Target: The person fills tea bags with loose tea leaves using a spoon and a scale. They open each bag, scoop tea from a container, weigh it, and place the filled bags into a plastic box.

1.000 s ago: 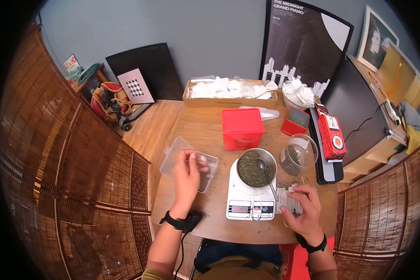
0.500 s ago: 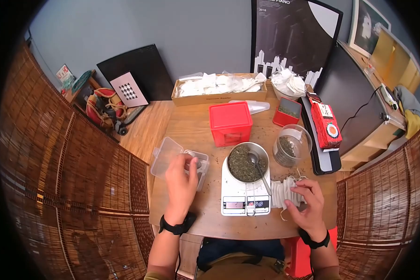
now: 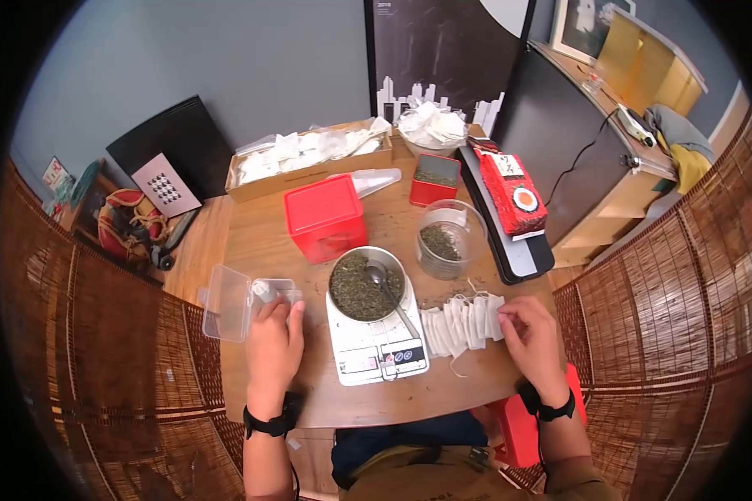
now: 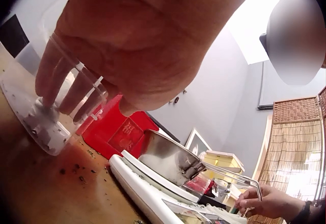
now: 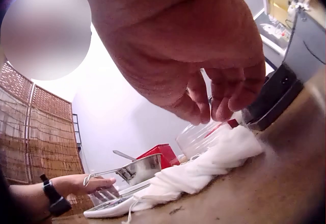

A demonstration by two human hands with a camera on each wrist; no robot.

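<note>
My left hand (image 3: 274,346) reaches into a small clear plastic box (image 3: 226,309) with its lid hinged open. In the left wrist view, its fingers (image 4: 51,81) point down at a whitish round item (image 4: 45,113) in that box. On the other side, my right hand (image 3: 533,338) hovers at the right end of a row of filled white tea bags (image 3: 459,324). Its thumb and fingertips are slightly apart, just over the bags. Between the hands, a steel pan (image 3: 334,292) of dried tea leaves with a spoon (image 3: 393,301) sits on a white kitchen scale (image 3: 355,355).
Behind the scale stand a closed red tin (image 3: 326,217), an open red tin (image 3: 434,192) of leaves and a clear jar (image 3: 451,250). A cardboard box (image 3: 309,175) and a bowl, both full of white bags, line the back. A red packet (image 3: 514,192) lies at right.
My left hand has lowered from above the clear box into it. My right hand has stayed by the tea bags, shifting to the row's right end. The head view has turned right.
</note>
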